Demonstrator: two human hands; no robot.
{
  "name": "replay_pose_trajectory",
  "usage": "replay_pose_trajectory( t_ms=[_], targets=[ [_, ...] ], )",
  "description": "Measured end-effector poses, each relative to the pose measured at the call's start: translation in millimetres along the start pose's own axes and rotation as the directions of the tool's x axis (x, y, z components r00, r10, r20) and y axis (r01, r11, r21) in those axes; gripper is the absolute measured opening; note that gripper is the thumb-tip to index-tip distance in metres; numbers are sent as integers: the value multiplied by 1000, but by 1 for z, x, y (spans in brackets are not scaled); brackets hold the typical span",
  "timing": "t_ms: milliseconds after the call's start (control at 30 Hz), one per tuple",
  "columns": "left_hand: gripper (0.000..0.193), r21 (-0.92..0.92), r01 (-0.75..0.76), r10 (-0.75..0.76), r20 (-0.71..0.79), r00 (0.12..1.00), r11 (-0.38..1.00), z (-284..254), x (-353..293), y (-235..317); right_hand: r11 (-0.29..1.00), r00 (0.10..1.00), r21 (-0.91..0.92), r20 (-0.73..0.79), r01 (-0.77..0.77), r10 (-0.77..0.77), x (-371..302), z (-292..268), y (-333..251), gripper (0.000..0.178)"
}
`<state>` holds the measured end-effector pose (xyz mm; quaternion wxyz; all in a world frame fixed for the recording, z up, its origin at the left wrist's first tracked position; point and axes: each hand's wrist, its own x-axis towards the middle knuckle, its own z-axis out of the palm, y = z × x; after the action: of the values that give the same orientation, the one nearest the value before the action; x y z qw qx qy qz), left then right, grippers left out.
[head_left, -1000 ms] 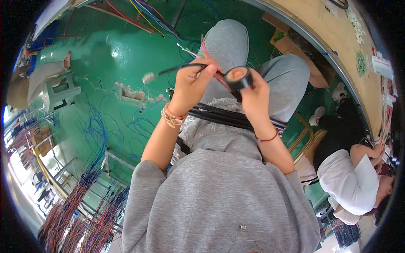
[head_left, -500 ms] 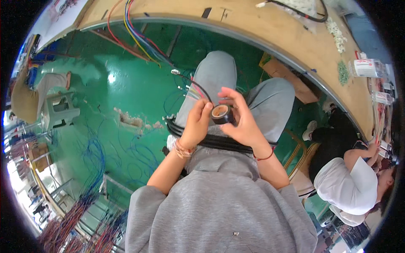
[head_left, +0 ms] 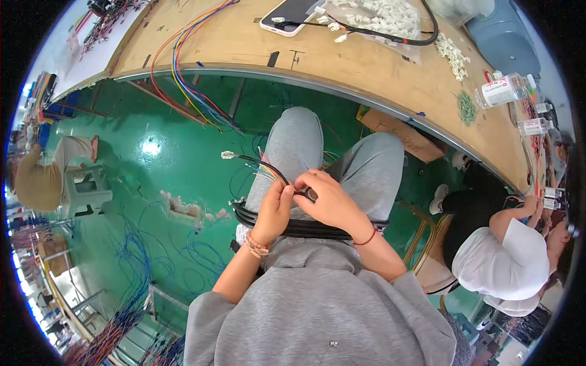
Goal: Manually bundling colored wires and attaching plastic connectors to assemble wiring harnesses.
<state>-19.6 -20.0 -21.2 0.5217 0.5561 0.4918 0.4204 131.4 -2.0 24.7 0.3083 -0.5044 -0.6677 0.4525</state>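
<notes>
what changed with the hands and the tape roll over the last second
Both hands came down from in front of the knees to the lap. The left hand now pinches the coloured wires, and the right hand covers the tape roll, which showed plainly before. The black cable bundle stayed across the thighs.

From my feed, a phone lies on the tabletop well beyond the hands, its dark screen blank and face up. Just to its right sits a clear plastic bag full of small white connectors. Farther right, near the tabletop's edge, a clear bottle lies on its side with a white label marked in red. Under the tabletop, beyond and right of the hands, leans a flat brown cardboard box.
</notes>
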Motion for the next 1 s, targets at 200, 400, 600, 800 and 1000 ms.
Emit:
replay_pose_trajectory(
  t_ms=[200, 400, 600, 800, 1000],
  targets=[
    [14, -94, 90, -83, 68, 994, 991, -6, -2, -6, 981, 985, -164, 153, 105, -80, 3, 3, 6, 15],
    [15, -211, 208, -175, 166, 970, 955, -9, -1, -17, 972, 894, 30, 402, -231, 200, 15, 2, 18, 16],
    [15, -408, 396, -399, 82, 913, 822, -13, 3, -14, 947, 955, -158, 145, 281, -259, 5, 23, -17, 11],
    [18, -333, 113, -195, -224, 955, 936, -47, 8, -15, 783, 892, -482, -5, 393, -451, 47, -44, -36, 10],
    [14, -102, 206, -229, -352, 908, 973, -55, -20, -19, 463, 839, -881, -174, 102, -516, 130, -152, 25, 34]
  ],
)
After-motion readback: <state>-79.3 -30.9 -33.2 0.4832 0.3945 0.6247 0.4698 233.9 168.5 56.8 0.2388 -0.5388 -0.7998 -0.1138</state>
